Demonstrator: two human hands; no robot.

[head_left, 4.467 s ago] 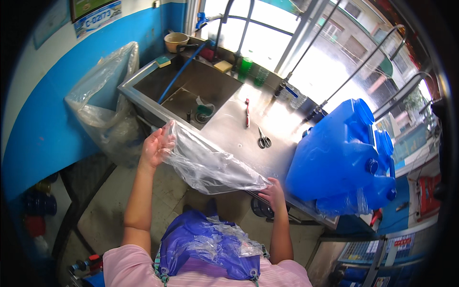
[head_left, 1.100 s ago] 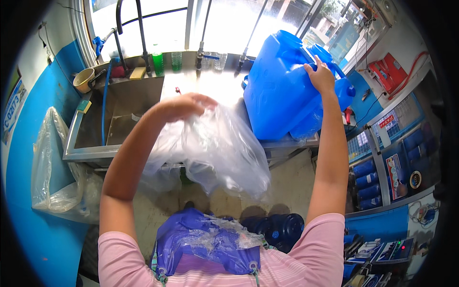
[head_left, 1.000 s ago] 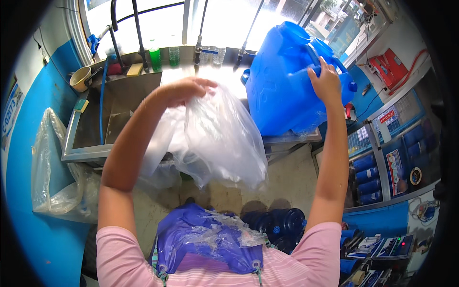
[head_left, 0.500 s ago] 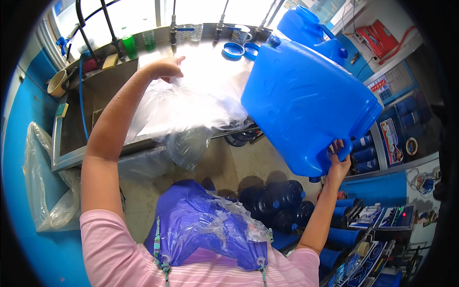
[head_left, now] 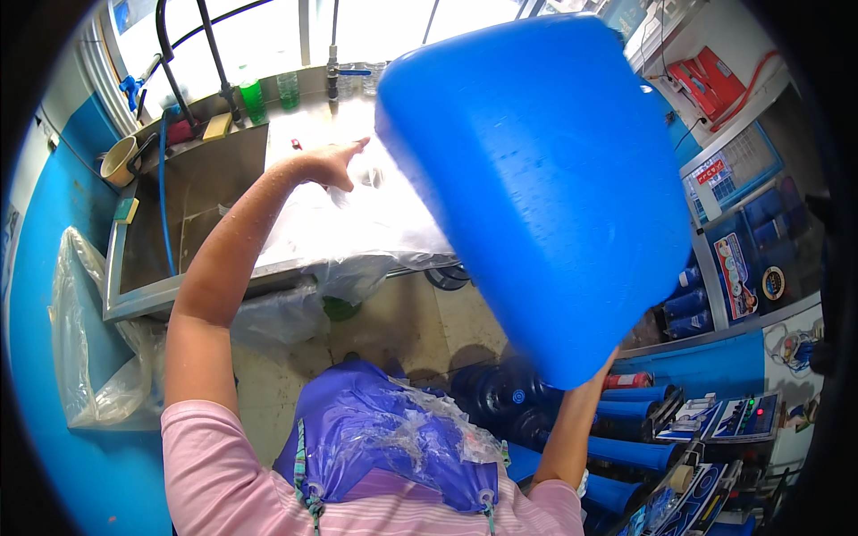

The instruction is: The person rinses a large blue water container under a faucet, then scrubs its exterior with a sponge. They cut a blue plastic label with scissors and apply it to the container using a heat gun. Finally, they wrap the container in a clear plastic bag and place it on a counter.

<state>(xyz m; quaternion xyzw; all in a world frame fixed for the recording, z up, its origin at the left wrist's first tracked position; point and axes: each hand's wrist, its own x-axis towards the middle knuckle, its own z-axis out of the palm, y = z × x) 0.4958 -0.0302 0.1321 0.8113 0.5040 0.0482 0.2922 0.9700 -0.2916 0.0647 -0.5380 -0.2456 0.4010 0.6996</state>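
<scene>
A large blue plastic jug (head_left: pixel 536 196) is lifted and tilted, filling much of the upper right. My right hand is hidden behind its lower end, where my wrist (head_left: pixel 590 393) shows beneath the jug. My left hand (head_left: pixel 332 165) is over the bright steel counter, index finger stretched forward and the other fingers curled on a clear plastic bag (head_left: pixel 349 259). The bag lies crumpled across the counter and hangs over its front edge.
A steel sink (head_left: pixel 206 179) with a blue hose is left, beside a pale bucket (head_left: pixel 118 161). Green bottles (head_left: pixel 253 100) stand behind. Loose plastic (head_left: pixel 89 357) hangs at the left wall. Dark water containers (head_left: pixel 483 393) are on the floor, blue racks (head_left: pixel 626 447) at lower right.
My right hand left the bag, took the blue jug's handle and lifted it off the counter toward me, turning it over. The bag moved from between both hands onto the counter.
</scene>
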